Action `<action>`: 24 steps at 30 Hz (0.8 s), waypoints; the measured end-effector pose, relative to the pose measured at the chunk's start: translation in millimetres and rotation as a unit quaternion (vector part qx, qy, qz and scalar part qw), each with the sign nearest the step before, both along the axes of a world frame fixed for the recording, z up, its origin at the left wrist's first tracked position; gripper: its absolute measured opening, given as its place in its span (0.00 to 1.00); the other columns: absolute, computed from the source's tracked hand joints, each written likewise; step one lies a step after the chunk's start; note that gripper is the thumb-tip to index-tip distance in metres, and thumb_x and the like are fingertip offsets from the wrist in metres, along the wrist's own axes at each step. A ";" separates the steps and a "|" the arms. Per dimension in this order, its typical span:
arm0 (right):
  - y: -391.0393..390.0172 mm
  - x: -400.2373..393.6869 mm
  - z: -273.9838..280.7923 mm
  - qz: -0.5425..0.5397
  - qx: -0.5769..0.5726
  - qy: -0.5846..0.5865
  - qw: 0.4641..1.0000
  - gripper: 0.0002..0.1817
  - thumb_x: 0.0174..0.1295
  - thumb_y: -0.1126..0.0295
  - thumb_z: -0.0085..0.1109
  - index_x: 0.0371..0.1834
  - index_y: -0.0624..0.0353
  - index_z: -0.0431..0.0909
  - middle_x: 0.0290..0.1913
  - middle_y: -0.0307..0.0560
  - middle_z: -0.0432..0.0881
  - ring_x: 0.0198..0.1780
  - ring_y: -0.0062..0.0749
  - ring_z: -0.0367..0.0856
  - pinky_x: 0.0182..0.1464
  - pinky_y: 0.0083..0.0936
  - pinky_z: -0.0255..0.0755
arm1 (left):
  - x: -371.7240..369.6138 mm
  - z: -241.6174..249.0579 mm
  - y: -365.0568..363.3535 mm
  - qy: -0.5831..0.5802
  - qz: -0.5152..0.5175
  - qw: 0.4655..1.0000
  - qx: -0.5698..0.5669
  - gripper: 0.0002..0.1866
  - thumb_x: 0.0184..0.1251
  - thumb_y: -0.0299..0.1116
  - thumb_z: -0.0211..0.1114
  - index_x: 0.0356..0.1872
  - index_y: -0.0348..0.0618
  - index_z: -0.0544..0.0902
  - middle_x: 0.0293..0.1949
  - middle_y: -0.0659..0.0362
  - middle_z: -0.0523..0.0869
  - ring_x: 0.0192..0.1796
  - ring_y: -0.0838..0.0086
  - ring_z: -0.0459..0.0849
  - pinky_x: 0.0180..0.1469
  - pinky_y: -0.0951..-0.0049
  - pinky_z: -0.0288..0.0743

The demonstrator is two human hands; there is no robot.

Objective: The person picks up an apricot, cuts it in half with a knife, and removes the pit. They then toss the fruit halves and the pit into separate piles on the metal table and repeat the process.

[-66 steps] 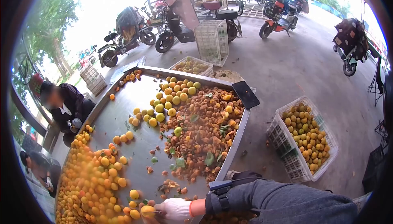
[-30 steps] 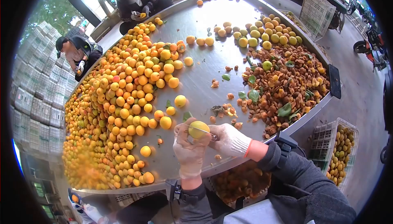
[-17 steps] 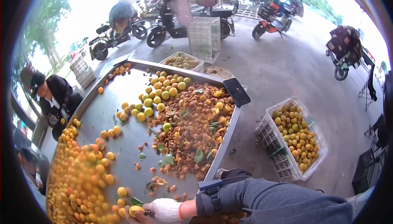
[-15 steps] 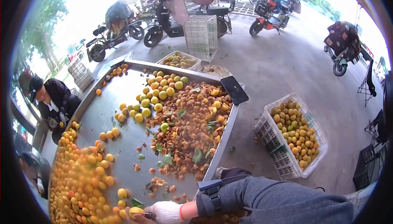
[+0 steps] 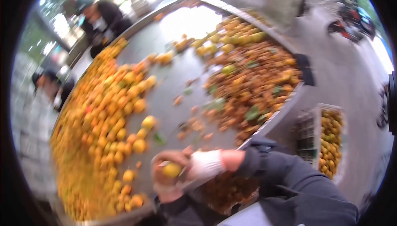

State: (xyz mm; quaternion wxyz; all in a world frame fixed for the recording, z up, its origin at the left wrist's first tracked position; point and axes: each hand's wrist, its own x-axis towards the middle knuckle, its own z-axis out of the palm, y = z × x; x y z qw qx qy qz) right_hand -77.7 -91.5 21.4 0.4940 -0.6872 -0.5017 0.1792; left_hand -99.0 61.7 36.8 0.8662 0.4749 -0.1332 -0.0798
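Low in the head view, my left hand [image 5: 162, 181] is closed round a yellow apricot [image 5: 171, 169]. My right hand [image 5: 204, 165], in a white glove, meets it from the right. Its fingers are closed on what looks like a small knife [image 5: 182, 172], thin and dark against the fruit; motion blur hides its detail. Both hands are above the near part of a metal table [image 5: 165, 89]. Left of them spreads a big heap of whole apricots [image 5: 109, 122]. Beyond them, to the right, lies a pile of brownish split fruit pieces [image 5: 248, 81] with green leaves.
A dark phone [image 5: 305, 69] rests on the table's right corner. On the floor at right stands a white crate of apricots [image 5: 331, 141]. Two people, one a co-worker [image 5: 103, 21] in dark clothes, are along the left side. Parked scooters [image 5: 351, 23] stand behind.
The view has swung left and down, bringing more of the apricot heap and both hands into sight. Both hands stay together at the apricot; the picture is now blurred.
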 end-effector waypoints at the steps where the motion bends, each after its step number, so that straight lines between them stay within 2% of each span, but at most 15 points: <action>1: 7.0 -1.7 -6.3 -0.098 0.123 -0.074 0.985 0.15 0.56 0.61 0.66 0.42 0.57 0.82 0.45 0.49 0.82 0.46 0.41 0.82 0.49 0.30 0.75 | 2.2 -11.0 4.6 -0.010 0.035 0.999 0.013 0.28 0.66 0.56 0.57 0.29 0.34 0.79 0.28 0.49 0.84 0.35 0.58 0.84 0.52 0.55 0.76; 2: 10.3 -2.6 -0.9 -0.095 0.027 0.246 0.964 0.18 0.55 0.62 0.68 0.47 0.59 0.79 0.46 0.50 0.82 0.47 0.43 0.82 0.51 0.30 0.74 | 0.5 -15.3 8.0 -0.024 0.060 0.998 0.023 0.24 0.69 0.51 0.54 0.31 0.34 0.77 0.29 0.48 0.83 0.34 0.59 0.83 0.51 0.55 0.77; 3: 16.7 -7.9 -16.0 -0.135 0.037 0.183 0.973 0.19 0.57 0.70 0.61 0.52 0.65 0.73 0.41 0.59 0.81 0.41 0.47 0.82 0.44 0.34 0.75 | -2.2 -11.9 7.6 -0.021 0.079 0.996 0.038 0.24 0.69 0.51 0.54 0.31 0.34 0.77 0.29 0.48 0.83 0.34 0.59 0.83 0.51 0.55 0.77; 4: 14.8 -9.1 -9.0 -0.141 0.007 0.231 0.963 0.14 0.57 0.71 0.60 0.45 0.66 0.77 0.35 0.59 0.82 0.37 0.49 0.83 0.41 0.35 0.75 | -4.4 -6.5 0.8 -0.041 0.144 0.983 0.104 0.25 0.71 0.49 0.52 0.27 0.35 0.79 0.27 0.49 0.83 0.33 0.60 0.83 0.52 0.56 0.76; 6: 10.6 -2.8 2.2 -0.104 -0.090 0.182 0.974 0.11 0.56 0.70 0.58 0.37 0.67 0.80 0.30 0.61 0.82 0.35 0.52 0.83 0.39 0.36 0.75 | -6.6 2.3 -2.9 -0.055 0.203 0.963 0.169 0.26 0.73 0.48 0.50 0.24 0.35 0.81 0.25 0.50 0.84 0.32 0.62 0.84 0.54 0.57 0.75; 8: 17.1 -7.7 -1.7 -0.148 -0.115 0.171 0.967 0.10 0.56 0.70 0.57 0.35 0.66 0.81 0.30 0.62 0.82 0.35 0.54 0.82 0.39 0.37 0.75 | -8.8 10.3 -6.5 -0.042 0.278 0.922 0.266 0.26 0.74 0.47 0.49 0.24 0.35 0.81 0.24 0.52 0.84 0.31 0.65 0.83 0.53 0.58 0.76; 13: 18.8 -12.8 10.4 -0.224 -0.160 0.163 0.947 0.10 0.55 0.71 0.54 0.35 0.63 0.82 0.31 0.62 0.82 0.36 0.58 0.82 0.39 0.41 0.76 | -10.2 3.2 -4.3 0.041 0.303 0.929 0.210 0.26 0.75 0.47 0.49 0.24 0.34 0.81 0.24 0.52 0.84 0.31 0.67 0.83 0.47 0.64 0.77; 15: 21.3 -15.1 7.9 -0.254 -0.186 0.111 0.943 0.15 0.57 0.68 0.54 0.46 0.57 0.80 0.30 0.60 0.82 0.34 0.57 0.82 0.38 0.43 0.76 | -12.5 4.0 -5.6 0.079 0.300 0.931 0.194 0.27 0.75 0.46 0.49 0.24 0.34 0.81 0.24 0.53 0.84 0.31 0.69 0.82 0.45 0.68 0.77; 17: 19.6 -10.8 19.9 -0.257 -0.210 0.089 0.939 0.12 0.56 0.68 0.55 0.42 0.57 0.81 0.30 0.60 0.83 0.35 0.56 0.82 0.38 0.43 0.76 | -12.8 8.7 -12.5 0.092 0.369 0.891 0.249 0.27 0.76 0.49 0.48 0.29 0.34 0.82 0.25 0.53 0.84 0.31 0.71 0.82 0.41 0.75 0.76; 18: 17.5 -6.7 27.4 -0.258 -0.233 0.064 0.935 0.10 0.55 0.69 0.55 0.37 0.58 0.82 0.30 0.59 0.83 0.35 0.55 0.83 0.38 0.43 0.76 | -11.8 6.2 -11.8 0.089 0.367 0.892 0.249 0.27 0.76 0.49 0.48 0.29 0.34 0.82 0.25 0.53 0.84 0.31 0.71 0.82 0.41 0.75 0.76; 19: 14.8 -3.4 32.0 -0.261 -0.232 0.063 0.935 0.10 0.55 0.69 0.55 0.37 0.58 0.82 0.30 0.59 0.83 0.35 0.55 0.83 0.38 0.43 0.76 | -11.2 -0.9 -9.7 0.091 0.371 0.898 0.218 0.26 0.75 0.50 0.50 0.34 0.34 0.81 0.29 0.54 0.84 0.33 0.73 0.82 0.42 0.77 0.76; 20: 11.9 0.8 36.5 -0.261 -0.240 0.052 0.934 0.11 0.56 0.68 0.55 0.40 0.55 0.81 0.30 0.57 0.83 0.35 0.54 0.83 0.37 0.44 0.76 | -9.5 -9.2 -7.7 0.091 0.376 0.903 0.186 0.25 0.74 0.51 0.52 0.40 0.33 0.81 0.33 0.54 0.85 0.34 0.74 0.82 0.42 0.79 0.76; 21: 9.6 4.3 39.3 -0.261 -0.248 0.039 0.932 0.12 0.56 0.68 0.55 0.43 0.53 0.80 0.29 0.55 0.83 0.34 0.53 0.84 0.36 0.45 0.76 | -6.5 -22.9 -4.4 0.087 0.376 0.904 0.185 0.25 0.74 0.51 0.52 0.40 0.33 0.81 0.33 0.54 0.85 0.34 0.74 0.82 0.42 0.79 0.76; 23: 9.1 9.3 33.0 -0.281 -0.253 0.017 0.926 0.11 0.56 0.68 0.54 0.42 0.54 0.79 0.29 0.55 0.83 0.34 0.53 0.84 0.36 0.45 0.76 | 0.7 -47.6 2.5 0.067 0.347 0.926 0.134 0.22 0.69 0.44 0.63 0.52 0.33 0.76 0.42 0.56 0.83 0.40 0.75 0.81 0.44 0.77 0.77; 24: 9.2 10.9 27.7 -0.298 -0.259 0.000 0.919 0.10 0.56 0.68 0.54 0.40 0.55 0.79 0.29 0.54 0.83 0.34 0.53 0.84 0.36 0.46 0.75 | 1.8 -44.8 0.0 0.064 0.346 0.927 0.134 0.22 0.69 0.44 0.63 0.52 0.33 0.76 0.42 0.56 0.83 0.40 0.75 0.81 0.44 0.77 0.77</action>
